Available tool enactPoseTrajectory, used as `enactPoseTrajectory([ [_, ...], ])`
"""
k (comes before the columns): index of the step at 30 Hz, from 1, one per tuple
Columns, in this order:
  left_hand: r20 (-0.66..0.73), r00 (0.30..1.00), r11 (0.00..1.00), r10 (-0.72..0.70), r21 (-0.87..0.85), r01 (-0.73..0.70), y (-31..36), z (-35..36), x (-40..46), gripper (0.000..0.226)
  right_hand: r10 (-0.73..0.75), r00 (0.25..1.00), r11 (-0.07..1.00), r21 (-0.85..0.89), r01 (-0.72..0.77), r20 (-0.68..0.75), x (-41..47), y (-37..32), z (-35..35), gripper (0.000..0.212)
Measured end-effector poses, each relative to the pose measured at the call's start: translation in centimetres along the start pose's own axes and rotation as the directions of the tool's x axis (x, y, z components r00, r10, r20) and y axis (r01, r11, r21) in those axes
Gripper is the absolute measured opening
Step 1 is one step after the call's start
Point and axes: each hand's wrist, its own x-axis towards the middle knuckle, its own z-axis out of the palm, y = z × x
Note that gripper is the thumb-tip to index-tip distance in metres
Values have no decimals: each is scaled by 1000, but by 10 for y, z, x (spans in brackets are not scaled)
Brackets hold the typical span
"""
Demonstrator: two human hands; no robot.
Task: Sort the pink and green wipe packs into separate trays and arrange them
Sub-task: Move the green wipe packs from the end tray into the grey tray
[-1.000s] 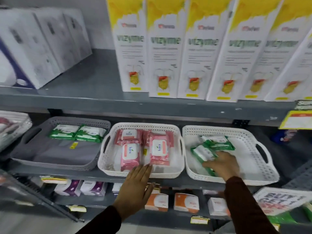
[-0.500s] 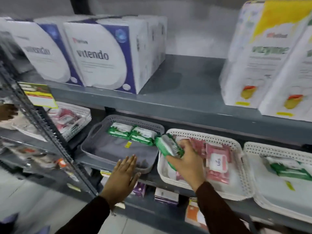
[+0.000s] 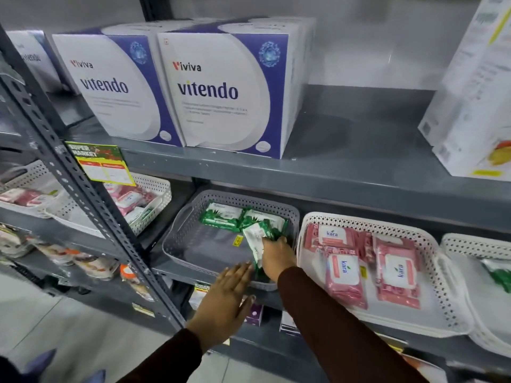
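A grey tray on the middle shelf holds two green wipe packs side by side at its back. My right hand is inside the tray's right part, shut on a third green wipe pack held tilted on edge. My left hand lies flat with fingers apart against the tray's front rim. To the right, a white tray holds several pink wipe packs. Another white tray at the far right shows part of a green pack.
Large white-and-blue boxes and a tall white box stand on the shelf above. A grey perforated upright with a yellow price tag crosses the left. White baskets with mixed packs sit on the left rack. Small boxes fill the shelf below.
My right hand carried the green pack leftward from over the pink tray into the grey tray. My left hand stayed at the grey tray's front rim. The view shifted left.
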Motion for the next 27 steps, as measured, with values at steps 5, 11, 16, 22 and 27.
enactPoseTrajectory([
  [5, -48, 998, 996, -42, -80, 38, 25, 4, 4, 60, 10, 978, 912, 403, 76, -209, -28, 34, -27, 47],
  [11, -78, 987, 961, 140, -231, -154, 108, 20, 19, 59, 341, 806, 815, 580, 3, -483, -86, 174, -68, 29],
  [16, -13, 971, 963, 238, -127, -238, 185, 34, 39, 57, 557, 710, 821, 414, -393, -430, -123, 334, -108, 33],
  [22, -63, 985, 978, 158, -131, -165, 230, 48, 50, 58, 682, 708, 728, 269, -631, -185, -128, 447, -144, 70],
  [27, -50, 994, 985, 95, -138, -101, 238, 57, 46, 63, 598, 792, 801, 123, -586, -123, -127, 460, -144, 86],
])
